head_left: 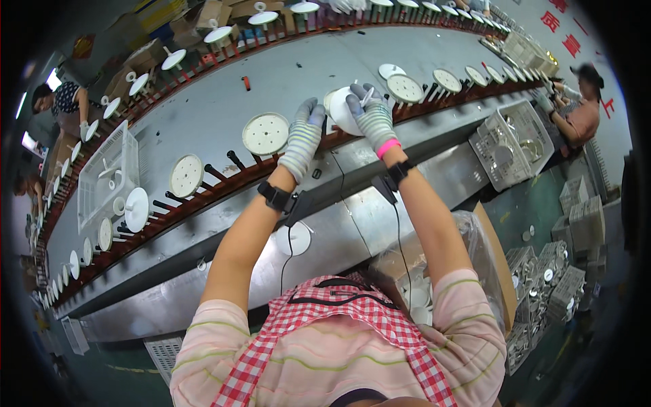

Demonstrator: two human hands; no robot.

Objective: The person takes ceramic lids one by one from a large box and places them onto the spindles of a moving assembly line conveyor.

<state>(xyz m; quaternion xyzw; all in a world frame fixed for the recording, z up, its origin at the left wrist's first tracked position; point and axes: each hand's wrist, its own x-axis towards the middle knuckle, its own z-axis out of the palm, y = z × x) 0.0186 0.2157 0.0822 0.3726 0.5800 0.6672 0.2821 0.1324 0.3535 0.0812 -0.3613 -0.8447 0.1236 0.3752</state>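
My right hand (373,119), in a striped glove with a pink band at the wrist, grips a white round disc (343,112) by its edge and upper side. The disc is tilted over the rail of pegs, and part of another pale disc shows behind it. My left hand (304,141), gloved too, is just left of it with its fingers stretched upward beside a dark peg. Nothing shows in that hand. To its left, a cream disc with small holes (266,133) sits on the rail, and another such disc (186,176) follows further left.
The peg rail (224,186) loops around a grey table (203,102) and carries several discs. A white crate (108,175) stands on the left, another crate (510,146) on the right. An open carton (494,261) with white parts is by my right arm. Co-workers sit at both sides.
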